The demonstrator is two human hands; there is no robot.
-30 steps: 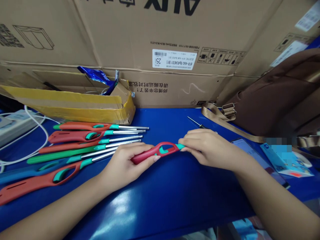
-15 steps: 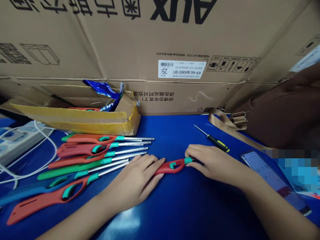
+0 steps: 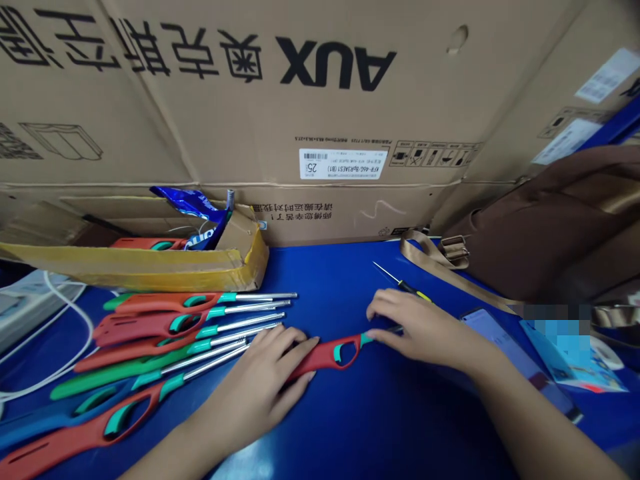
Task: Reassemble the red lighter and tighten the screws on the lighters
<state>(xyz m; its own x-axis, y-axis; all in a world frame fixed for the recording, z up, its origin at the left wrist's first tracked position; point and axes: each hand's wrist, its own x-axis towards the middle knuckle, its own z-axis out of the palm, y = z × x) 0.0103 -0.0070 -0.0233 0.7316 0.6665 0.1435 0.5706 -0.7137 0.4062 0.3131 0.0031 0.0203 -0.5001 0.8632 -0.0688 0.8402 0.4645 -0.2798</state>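
A red long-necked gas lighter [image 3: 327, 355] with a teal trigger and collar lies across the space between my hands. My left hand [image 3: 273, 373] is closed around its handle end, thumb below and fingers above. At the other end, my right hand [image 3: 407, 327] pinches the metal neck just past the collar, and the tip is partly hidden by the fingers. To the left lies a row of several similar lighters, among them a green one [image 3: 125, 367], a blue one [image 3: 65, 413] and a red one [image 3: 85, 430] in front.
Behind the row stands an open yellow-taped carton [image 3: 220, 272] with a blue wrapper [image 3: 193, 203]. A small screwdriver [image 3: 400, 283], a strap [image 3: 440, 270], a brown bag [image 3: 540, 233] and a phone [image 3: 520, 360] lie to the right. A large cardboard box [image 3: 210, 133] walls off the back.
The camera view has shifted, so the scene sits lower and further left. The lighter is more tilted, its neck end raised in view, and my right hand has slid slightly along the neck.
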